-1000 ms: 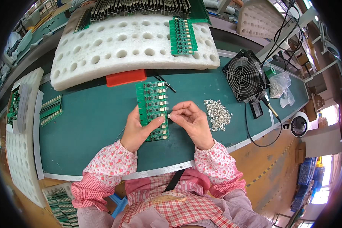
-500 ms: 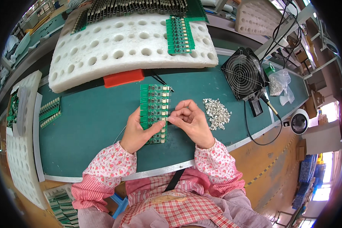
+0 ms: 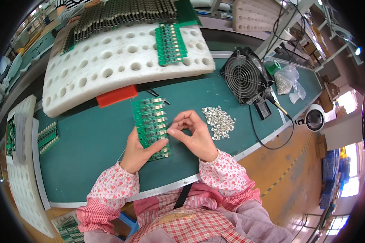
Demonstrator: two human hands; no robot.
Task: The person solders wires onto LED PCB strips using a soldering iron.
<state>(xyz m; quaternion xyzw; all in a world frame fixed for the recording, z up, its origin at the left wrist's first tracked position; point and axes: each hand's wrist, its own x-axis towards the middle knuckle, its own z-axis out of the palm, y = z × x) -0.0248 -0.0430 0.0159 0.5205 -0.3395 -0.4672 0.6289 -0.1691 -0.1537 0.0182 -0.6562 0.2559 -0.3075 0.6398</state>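
Note:
A green circuit board panel (image 3: 147, 115), with rows of small parts and metal pins along its right edge, is in my left hand (image 3: 140, 153). My left thumb lies over its lower front and the other fingers go behind it. Close by the panel's right edge is my right hand (image 3: 196, 137), thumb and forefinger pinched together. Whatever may be between those fingertips is too small to make out. To the right of this hand, a pile of small silvery metal parts (image 3: 220, 123) lies on the green bench top (image 3: 97, 150).
Behind the panel are a red bin (image 3: 117, 96) and a white holed foam block (image 3: 121, 56) bearing circuit boards (image 3: 170, 44). A black fan (image 3: 242, 77), a corded iron (image 3: 280, 107) and a plastic bag (image 3: 287, 77) stand right. More boards (image 3: 48, 137) lie left.
The view has shifted, so bench items appear farther left. The panel is tilted slightly more, still in my left hand. My right fingertips have drawn a little away from its edge.

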